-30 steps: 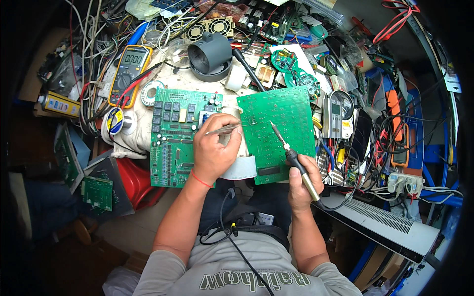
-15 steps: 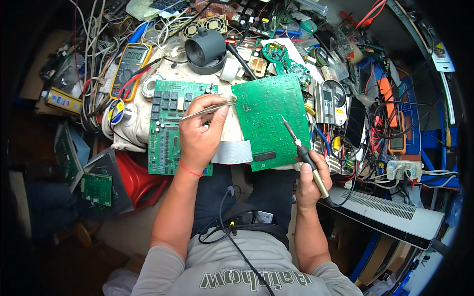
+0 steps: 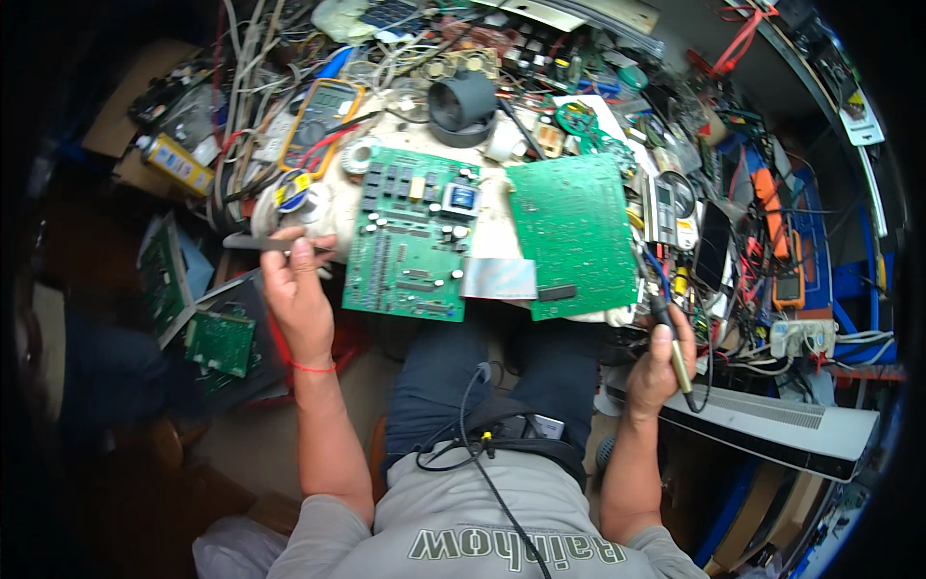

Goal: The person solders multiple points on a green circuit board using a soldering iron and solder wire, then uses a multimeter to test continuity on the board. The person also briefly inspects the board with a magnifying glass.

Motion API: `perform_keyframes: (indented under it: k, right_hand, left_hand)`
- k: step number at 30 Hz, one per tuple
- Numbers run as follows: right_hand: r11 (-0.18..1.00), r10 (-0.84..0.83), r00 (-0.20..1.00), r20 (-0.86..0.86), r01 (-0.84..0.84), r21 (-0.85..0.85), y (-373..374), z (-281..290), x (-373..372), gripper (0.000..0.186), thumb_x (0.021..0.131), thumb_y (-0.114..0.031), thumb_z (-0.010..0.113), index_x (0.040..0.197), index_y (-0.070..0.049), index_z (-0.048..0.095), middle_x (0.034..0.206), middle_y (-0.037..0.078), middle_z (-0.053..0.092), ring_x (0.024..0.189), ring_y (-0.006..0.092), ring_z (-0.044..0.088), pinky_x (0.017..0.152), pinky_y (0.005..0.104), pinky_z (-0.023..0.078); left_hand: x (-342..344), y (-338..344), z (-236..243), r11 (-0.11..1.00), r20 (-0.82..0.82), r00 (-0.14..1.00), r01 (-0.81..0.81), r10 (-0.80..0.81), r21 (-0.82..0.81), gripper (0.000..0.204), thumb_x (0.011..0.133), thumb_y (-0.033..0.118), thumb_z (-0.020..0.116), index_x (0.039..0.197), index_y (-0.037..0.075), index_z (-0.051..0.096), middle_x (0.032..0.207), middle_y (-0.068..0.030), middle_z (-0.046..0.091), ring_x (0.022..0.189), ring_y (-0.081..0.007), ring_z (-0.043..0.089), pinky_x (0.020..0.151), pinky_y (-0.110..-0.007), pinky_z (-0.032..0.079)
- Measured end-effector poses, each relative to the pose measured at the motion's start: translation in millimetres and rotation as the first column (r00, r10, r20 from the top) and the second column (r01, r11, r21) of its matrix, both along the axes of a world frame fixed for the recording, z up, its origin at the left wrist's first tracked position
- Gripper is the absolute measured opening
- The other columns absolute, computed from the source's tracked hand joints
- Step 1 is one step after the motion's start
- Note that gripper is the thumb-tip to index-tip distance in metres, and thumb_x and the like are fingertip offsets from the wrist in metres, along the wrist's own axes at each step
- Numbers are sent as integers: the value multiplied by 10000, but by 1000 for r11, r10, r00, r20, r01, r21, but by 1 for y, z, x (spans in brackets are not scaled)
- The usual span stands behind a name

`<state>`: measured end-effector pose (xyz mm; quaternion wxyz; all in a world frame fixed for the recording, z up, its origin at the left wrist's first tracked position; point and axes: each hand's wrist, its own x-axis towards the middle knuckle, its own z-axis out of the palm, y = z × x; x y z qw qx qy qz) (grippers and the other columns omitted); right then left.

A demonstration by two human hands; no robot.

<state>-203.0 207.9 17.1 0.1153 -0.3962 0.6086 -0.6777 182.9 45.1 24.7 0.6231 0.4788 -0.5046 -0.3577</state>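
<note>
My left hand point(image 3: 301, 294) is closed round a pair of metal tweezers point(image 3: 258, 243), just left of a green circuit board point(image 3: 410, 256) with relays, capacitors and chips facing up. A second green board point(image 3: 579, 236) lies to its right, mostly solder side up, with one long black chip point(image 3: 557, 292) near its lower edge. A grey ribbon cable point(image 3: 499, 278) spans the gap between the boards. Beyond the right board's lower right corner, my right hand point(image 3: 664, 362) grips a soldering iron point(image 3: 675, 352); its tip is hard to make out among the clutter.
A yellow multimeter point(image 3: 321, 124) with red leads lies at the back left, near a solder spool point(image 3: 294, 191). A dark grey round holder point(image 3: 461, 104) stands behind the boards. Parts and cables crowd the right, above a long white vented unit point(image 3: 772, 425).
My left hand has moved left with the tweezers, off the boards. My right hand has drawn the soldering iron right, away from the right board. The whole view has shifted a little.
</note>
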Motion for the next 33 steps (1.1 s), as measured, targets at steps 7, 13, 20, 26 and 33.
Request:
perform_keyframes:
  k: [7, 13, 20, 26, 33]
  right_hand:
    - [998, 7, 1000, 8, -6, -64, 5, 1, 0, 381, 1047, -121, 638, 1326, 138, 628, 1196, 202, 716, 954, 245, 730, 895, 355, 610]
    - [999, -21, 999, -27, 20, -38, 23, 8, 7, 388, 1038, -128, 643, 1325, 132, 639, 1158, 196, 732, 950, 231, 733, 891, 348, 604]
    - [998, -60, 997, -47, 60, 11, 36, 8, 5, 385, 1032, -122, 636, 1316, 139, 641, 1144, 198, 736, 933, 229, 737, 884, 347, 602]
    - [998, -53, 998, -43, 54, 26, 33, 11, 0, 373, 1061, -134, 608, 1331, 120, 637, 1182, 171, 710, 964, 218, 717, 896, 348, 602]
    - [1000, -15, 999, -50, 14, -15, 42, 15, -4, 392, 1044, -135, 650, 1339, 122, 626, 1159, 182, 721, 957, 225, 720, 901, 344, 588]
  left_hand:
    - [32, -18, -22, 986, 451, 892, -88, 14, 142, 206, 968, 71, 705, 1150, -27, 716, 971, -138, 692, 857, -272, 708, 789, -386, 560]
    - [25, -44, -28, 982, 797, 597, -186, 95, 22, 209, 951, 111, 721, 1118, -12, 746, 1018, -206, 731, 939, -414, 708, 831, -493, 558]
    - [14, -76, -37, 972, 895, 429, -236, 120, -17, 213, 957, 208, 736, 987, -2, 746, 1006, -214, 736, 933, -434, 706, 811, -537, 561]
    - [8, -91, -43, 969, 937, 317, -238, 147, -71, 279, 998, 300, 693, 961, 34, 767, 985, -197, 740, 903, -436, 711, 781, -541, 568]
    - [17, -57, -34, 965, 910, 349, -209, 223, -157, 292, 1018, 249, 664, 1149, 11, 770, 1076, -209, 738, 983, -425, 710, 846, -494, 566]
